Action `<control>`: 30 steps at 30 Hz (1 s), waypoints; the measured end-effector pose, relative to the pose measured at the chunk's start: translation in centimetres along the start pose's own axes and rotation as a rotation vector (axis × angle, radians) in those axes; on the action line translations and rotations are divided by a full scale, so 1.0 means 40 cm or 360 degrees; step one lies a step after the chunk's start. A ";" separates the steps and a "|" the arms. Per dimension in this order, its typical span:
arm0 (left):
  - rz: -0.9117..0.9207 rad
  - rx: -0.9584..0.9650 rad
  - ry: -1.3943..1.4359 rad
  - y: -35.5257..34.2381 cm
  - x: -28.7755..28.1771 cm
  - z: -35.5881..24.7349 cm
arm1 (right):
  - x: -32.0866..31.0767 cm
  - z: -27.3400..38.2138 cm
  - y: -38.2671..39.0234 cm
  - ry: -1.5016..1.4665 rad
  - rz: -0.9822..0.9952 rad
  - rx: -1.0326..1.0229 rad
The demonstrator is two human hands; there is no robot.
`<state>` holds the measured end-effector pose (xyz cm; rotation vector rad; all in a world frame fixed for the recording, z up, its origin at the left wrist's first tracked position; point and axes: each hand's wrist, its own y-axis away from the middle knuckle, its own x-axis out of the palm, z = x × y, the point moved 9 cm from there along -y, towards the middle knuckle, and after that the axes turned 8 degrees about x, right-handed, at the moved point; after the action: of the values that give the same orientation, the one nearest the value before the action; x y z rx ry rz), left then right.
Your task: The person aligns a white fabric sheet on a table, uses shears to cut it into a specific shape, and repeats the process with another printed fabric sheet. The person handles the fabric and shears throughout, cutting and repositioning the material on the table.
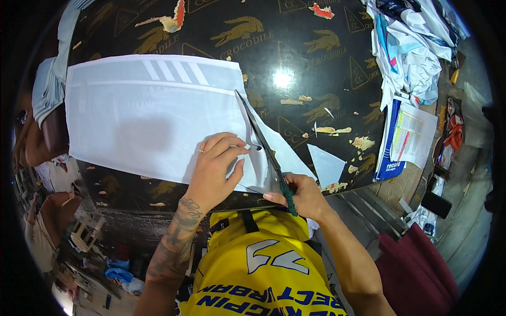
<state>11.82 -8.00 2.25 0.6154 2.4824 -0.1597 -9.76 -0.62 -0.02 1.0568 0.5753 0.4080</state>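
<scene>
A white fabric panel [121, 110] lies flat on a dark table, with a pale grey band and slanted white stripes along its far edge. My left hand [213, 160] rests on the panel near its right end, fingers slightly bent and thumb apart. Long dark scissors [268, 150] are in my right hand [305, 197], which is wrapped round their green-bound handles at the table's near edge. The blades reach away across the panel's right end, tips by the grey band. To their right spreads a tapering fabric part [284, 152]. A loose white triangular scrap [327, 166] lies beyond it.
The dark patterned tabletop [295, 52] has chipped, peeling spots. Crumpled white and coloured fabric [411, 52] is heaped at the far right. Below it lie a blue book [389, 142] and a printed sheet [416, 134] with a red pen. Folded grey cloth [50, 87] hangs at the left.
</scene>
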 end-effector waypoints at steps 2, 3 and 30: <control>0.0022 0.0001 0.0033 -0.003 -0.004 0.005 | 0.006 0.009 -0.003 -0.0008 0.0002 0.0050; 0.0029 0.0010 0.0042 -0.005 -0.007 0.006 | 0.014 0.000 -0.007 0.0043 0.0019 0.0171; 0.0160 0.0036 0.0226 -0.020 -0.019 0.033 | 0.046 0.141 -0.066 -0.0145 -0.0107 0.0135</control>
<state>12.66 -9.33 1.57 0.7841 2.5816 -0.1087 -4.74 -4.63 -0.75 1.1279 0.5492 0.2772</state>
